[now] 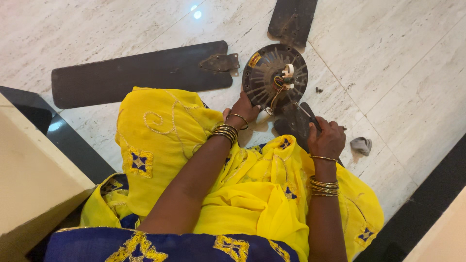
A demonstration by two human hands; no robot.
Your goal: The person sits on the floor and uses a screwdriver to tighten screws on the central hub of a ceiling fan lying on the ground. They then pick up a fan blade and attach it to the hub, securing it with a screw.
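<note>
A dark ceiling fan motor (272,73) lies on the marble floor with coloured wires and a white connector at its centre. My left hand (244,109) rests on the motor's near rim, holding it. My right hand (326,138) grips a screwdriver (307,115) whose tip points at the joint where a dark blade (293,121) meets the motor. Another blade (292,19) runs off the top edge. A detached blade (138,73) with its metal bracket lies to the left.
A small grey cloth (361,144) lies right of my right hand. Loose screws (319,90) sit right of the motor. Yellow and blue clothing covers my lap. A cream block (34,179) stands at left, and dark floor bands run along both sides.
</note>
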